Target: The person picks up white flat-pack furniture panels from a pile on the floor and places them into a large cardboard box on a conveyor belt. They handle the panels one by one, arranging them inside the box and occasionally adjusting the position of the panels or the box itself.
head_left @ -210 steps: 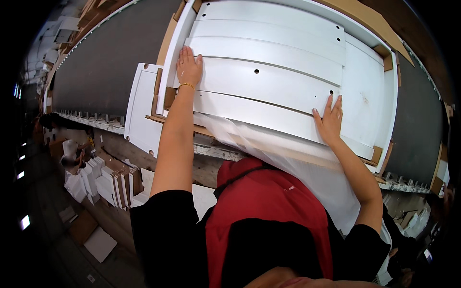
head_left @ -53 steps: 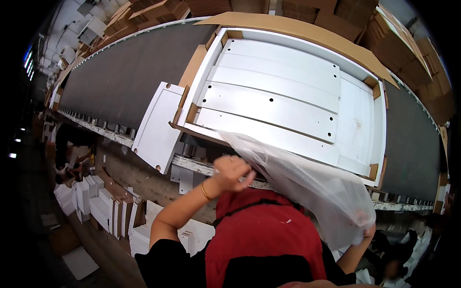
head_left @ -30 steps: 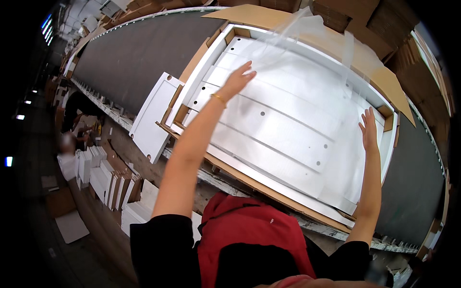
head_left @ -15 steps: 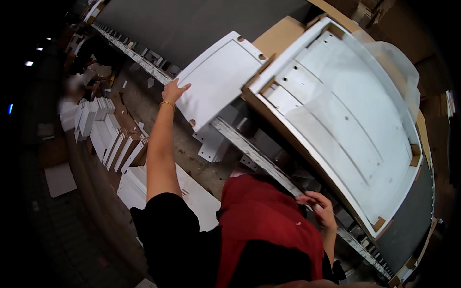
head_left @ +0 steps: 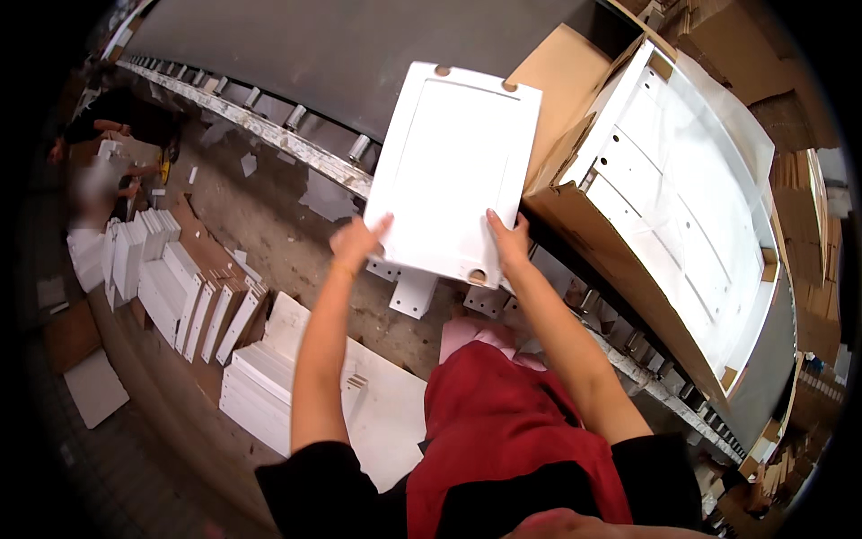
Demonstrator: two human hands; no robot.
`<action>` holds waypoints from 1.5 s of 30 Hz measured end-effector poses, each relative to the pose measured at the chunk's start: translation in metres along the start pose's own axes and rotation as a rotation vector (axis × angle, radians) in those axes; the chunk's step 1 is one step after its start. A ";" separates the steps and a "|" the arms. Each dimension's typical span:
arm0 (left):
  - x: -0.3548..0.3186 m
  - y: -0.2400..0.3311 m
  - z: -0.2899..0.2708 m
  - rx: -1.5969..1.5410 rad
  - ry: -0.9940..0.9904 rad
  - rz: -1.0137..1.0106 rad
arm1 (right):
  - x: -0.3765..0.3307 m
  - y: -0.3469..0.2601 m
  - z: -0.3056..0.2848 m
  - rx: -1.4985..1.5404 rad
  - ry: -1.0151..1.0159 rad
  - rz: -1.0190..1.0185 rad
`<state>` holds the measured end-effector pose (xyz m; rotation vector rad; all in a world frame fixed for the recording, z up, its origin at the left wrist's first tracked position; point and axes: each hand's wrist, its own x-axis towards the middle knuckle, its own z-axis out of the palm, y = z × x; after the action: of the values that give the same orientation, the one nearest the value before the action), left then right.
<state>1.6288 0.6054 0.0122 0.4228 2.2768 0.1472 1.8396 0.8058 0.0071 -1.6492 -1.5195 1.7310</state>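
A flat white panel (head_left: pixel 453 171) with a grooved border and round cut-outs near its ends is in front of me, its far part over the dark conveyor belt (head_left: pixel 359 54). My left hand (head_left: pixel 359 241) grips its left edge, thumb on the top face and the other fingers hidden. On the opposite edge, near the close corner, my right hand (head_left: pixel 509 241) also grips, thumb on top and the fingers mostly out of sight beneath. To the right stands an open cardboard box (head_left: pixel 557 238) holding white drilled panels (head_left: pixel 664 193) partly covered by clear film.
The metal roller rail (head_left: pixel 269 133) runs diagonally between me and the belt. White boards (head_left: pixel 162 296) stand in stacks on the left, with more boards (head_left: pixel 256 395) nearer me. A co-worker (head_left: pixel 126 135) is at the far left. Folded cardboard (head_left: pixel 754 54) is piled at the back right.
My right hand has risen from the rail to the panel's right edge. The panel has turned more upright in view. My left hand still holds its left edge. The view has shifted.
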 end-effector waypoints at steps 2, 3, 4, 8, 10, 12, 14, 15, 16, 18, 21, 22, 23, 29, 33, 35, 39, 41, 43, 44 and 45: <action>-0.012 -0.031 0.031 -0.137 0.121 0.068 | -0.009 -0.012 -0.006 -0.166 -0.039 -0.043; -0.014 -0.046 0.042 -0.275 0.096 0.186 | -0.014 -0.015 -0.008 -0.281 -0.054 -0.073; -0.040 -0.029 0.032 -0.718 -0.095 0.199 | -0.019 -0.014 -0.011 -0.281 -0.030 -0.128; -0.044 -0.079 0.070 -1.190 -0.018 0.345 | -0.077 -0.046 -0.007 -0.309 -0.027 -0.316; -0.088 -0.058 0.069 -1.492 -0.259 0.312 | -0.085 -0.061 -0.030 -0.325 -0.035 -0.331; -0.121 -0.067 0.094 -1.694 -0.232 0.297 | -0.106 -0.081 -0.060 -0.359 -0.108 -0.352; -0.147 -0.065 0.096 -1.792 -0.286 0.330 | -0.133 -0.099 -0.101 -0.295 -0.220 -0.365; -0.167 -0.053 0.084 -1.859 -0.389 0.390 | -0.143 -0.103 -0.120 -0.273 -0.255 -0.396; -0.184 -0.037 0.070 -1.843 -0.372 0.410 | -0.155 -0.113 -0.141 -0.214 -0.306 -0.400; -0.214 -0.006 0.040 -1.643 -0.227 0.544 | -0.167 -0.123 -0.181 -0.038 -0.327 -0.414; -0.254 0.068 0.007 -1.346 -0.062 0.791 | -0.175 -0.134 -0.248 -0.001 -0.244 -0.420; -0.262 0.094 0.001 -1.290 -0.024 0.786 | -0.170 -0.129 -0.274 0.008 -0.180 -0.455; -0.263 0.122 0.000 -1.234 0.010 0.783 | -0.166 -0.122 -0.302 0.015 -0.111 -0.489; -0.231 0.279 -0.010 -1.155 -0.241 0.806 | -0.133 -0.089 -0.480 0.289 0.175 -0.399; -0.162 0.357 -0.003 -0.921 -0.281 0.838 | -0.081 -0.062 -0.580 0.193 0.265 -0.425; -0.131 0.383 0.008 -0.931 -0.340 0.789 | -0.057 -0.058 -0.605 0.263 0.227 -0.362; -0.111 0.443 0.015 -0.855 -0.389 0.732 | 0.004 -0.038 -0.645 0.274 0.282 -0.305; -0.083 0.452 0.015 -0.817 -0.303 0.704 | 0.031 -0.041 -0.647 0.266 0.299 -0.281; -0.057 0.454 0.012 -0.677 -0.181 0.682 | 0.049 -0.043 -0.640 0.223 0.369 -0.238; -0.047 0.455 0.010 -0.557 -0.101 0.675 | 0.057 -0.042 -0.636 0.155 0.393 -0.242; -0.038 0.455 0.009 -0.437 -0.020 0.665 | 0.064 -0.042 -0.631 0.086 0.414 -0.248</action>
<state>1.7746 1.0184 0.1412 0.9160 1.9257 0.9457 2.3439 1.1656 0.1483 -1.5762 -1.3621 1.2174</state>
